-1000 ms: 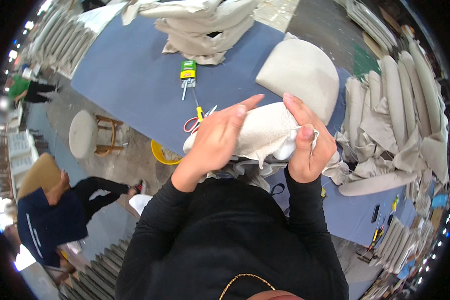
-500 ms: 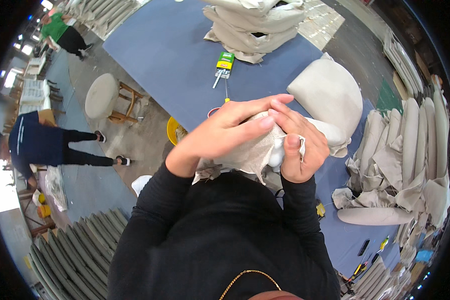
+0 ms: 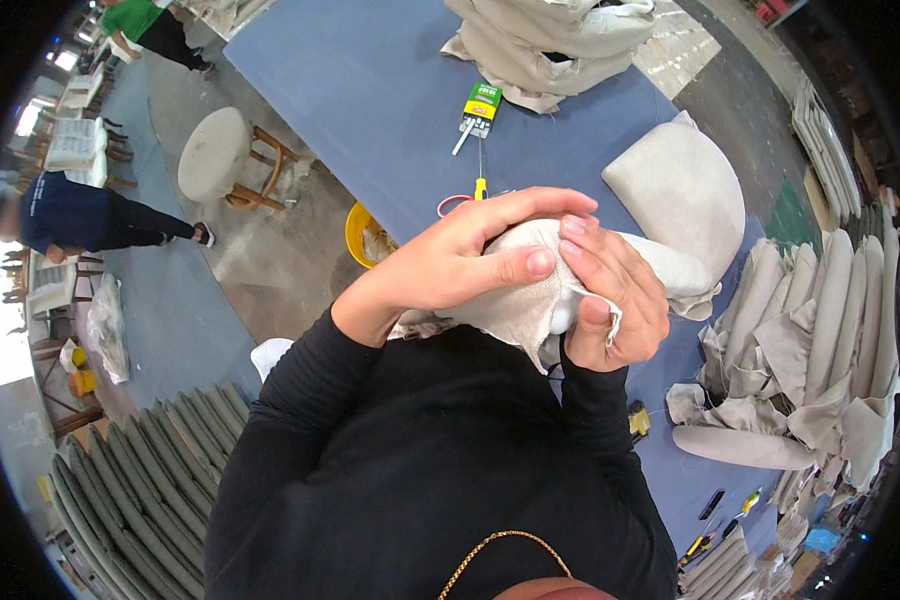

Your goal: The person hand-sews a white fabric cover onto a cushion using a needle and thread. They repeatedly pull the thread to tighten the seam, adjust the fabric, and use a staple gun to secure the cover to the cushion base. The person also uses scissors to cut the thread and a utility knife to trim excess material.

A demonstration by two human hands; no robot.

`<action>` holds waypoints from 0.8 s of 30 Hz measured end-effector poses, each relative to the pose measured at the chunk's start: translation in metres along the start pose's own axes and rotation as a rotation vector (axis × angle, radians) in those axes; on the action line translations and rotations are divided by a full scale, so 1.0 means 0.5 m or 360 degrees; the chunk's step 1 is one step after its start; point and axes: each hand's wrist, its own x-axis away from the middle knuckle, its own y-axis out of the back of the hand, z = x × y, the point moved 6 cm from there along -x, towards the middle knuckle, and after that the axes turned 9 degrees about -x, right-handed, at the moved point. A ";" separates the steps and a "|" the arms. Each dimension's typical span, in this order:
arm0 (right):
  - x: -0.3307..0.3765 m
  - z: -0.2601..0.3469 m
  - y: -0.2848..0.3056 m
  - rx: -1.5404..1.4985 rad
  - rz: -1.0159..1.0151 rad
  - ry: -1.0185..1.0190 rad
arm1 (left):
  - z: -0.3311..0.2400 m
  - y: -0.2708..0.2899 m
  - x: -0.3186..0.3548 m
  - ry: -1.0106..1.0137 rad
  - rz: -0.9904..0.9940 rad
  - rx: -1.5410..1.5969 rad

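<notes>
Head: cushion cover point(image 3: 515, 285) between hands point(image 3: 545, 275).

Black long sleeves, seemingly gold neck chain

A small flat package point(image 3: 481, 103), rectangular, green and yellow with a red patch, lies on the blue table point(image 3: 370, 90) near the heap of beige fabric point(image 3: 550, 40). A thin white stick pokes from its lower end.
</notes>
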 end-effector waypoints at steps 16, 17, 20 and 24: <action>0.046 0.040 0.035 -0.0028 0.0199 0.0013 | -0.001 -0.028 0.025 -0.0154 0.0020 -0.0194; 0.049 0.040 0.037 -0.0041 0.0198 0.0017 | -0.004 -0.030 0.027 -0.0173 0.0009 -0.0242; 0.055 0.039 0.046 -0.0069 0.0205 0.0029 | -0.020 -0.035 0.031 -0.0306 -0.0066 -0.0427; 0.055 0.043 0.053 -0.0102 0.0241 0.0075 | -0.030 -0.042 0.040 -0.0381 -0.0133 -0.0625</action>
